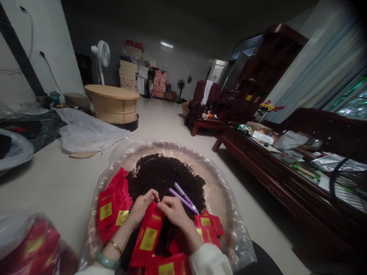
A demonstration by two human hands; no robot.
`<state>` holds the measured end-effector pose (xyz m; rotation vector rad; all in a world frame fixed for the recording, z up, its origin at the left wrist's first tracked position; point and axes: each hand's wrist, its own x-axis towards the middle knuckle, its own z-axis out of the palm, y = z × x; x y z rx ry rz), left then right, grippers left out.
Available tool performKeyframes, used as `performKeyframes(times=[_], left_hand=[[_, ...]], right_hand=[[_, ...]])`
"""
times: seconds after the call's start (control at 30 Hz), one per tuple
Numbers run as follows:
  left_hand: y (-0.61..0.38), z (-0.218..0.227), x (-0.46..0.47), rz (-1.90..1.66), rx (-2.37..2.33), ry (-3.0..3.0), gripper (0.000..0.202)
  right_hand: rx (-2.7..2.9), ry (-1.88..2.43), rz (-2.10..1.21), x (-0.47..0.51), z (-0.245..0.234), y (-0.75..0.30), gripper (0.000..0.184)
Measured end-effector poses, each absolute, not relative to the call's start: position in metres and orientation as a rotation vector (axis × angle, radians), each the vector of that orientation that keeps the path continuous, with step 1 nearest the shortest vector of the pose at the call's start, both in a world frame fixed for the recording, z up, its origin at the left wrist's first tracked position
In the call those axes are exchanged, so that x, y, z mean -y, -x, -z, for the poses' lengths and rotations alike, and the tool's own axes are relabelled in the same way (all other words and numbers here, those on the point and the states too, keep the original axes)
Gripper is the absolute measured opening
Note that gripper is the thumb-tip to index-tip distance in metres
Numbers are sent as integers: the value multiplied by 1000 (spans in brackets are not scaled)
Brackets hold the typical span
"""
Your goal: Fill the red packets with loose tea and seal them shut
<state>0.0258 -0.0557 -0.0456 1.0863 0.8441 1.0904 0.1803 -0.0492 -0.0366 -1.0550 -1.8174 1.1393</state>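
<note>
A round tray lined with clear plastic (220, 179) sits in front of me, holding a heap of dark loose tea leaves (163, 175). My left hand (142, 206) and my right hand (173, 210) both pinch the top edge of a red packet with a gold label (149, 235), held upright over the leaves. A purple sealing clamp (183, 198) lies on the leaves just right of my right hand. More red packets are stacked at the tray's left (111, 206) and lie at its right (208, 227).
A plastic bag of red packets (34, 244) sits at the lower left. A long dark wooden table (258, 164) with clutter runs along the right. A round wooden tub (114, 103), a white fan (101, 55) and a plastic sheet (86, 131) stand farther back.
</note>
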Motion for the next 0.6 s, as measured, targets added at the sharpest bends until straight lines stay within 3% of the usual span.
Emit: performKeyframes(times=[0.17, 0.33, 0.5, 0.6], left_hand=[[-24, 49, 55, -1178, -896, -955, 54], [-29, 51, 57, -1148, -913, -836, 50], [-27, 55, 55, -1056, -947, -1111, 59], [-27, 58, 54, -1048, -1068, -1278, 60]], right_hand=[[1803, 989, -1394, 54, 32, -179, 42], [1755, 1116, -1029, 45, 36, -183, 37], [1711, 1265, -670, 34, 36, -192, 34], [1732, 1284, -621, 28, 33, -194, 36]])
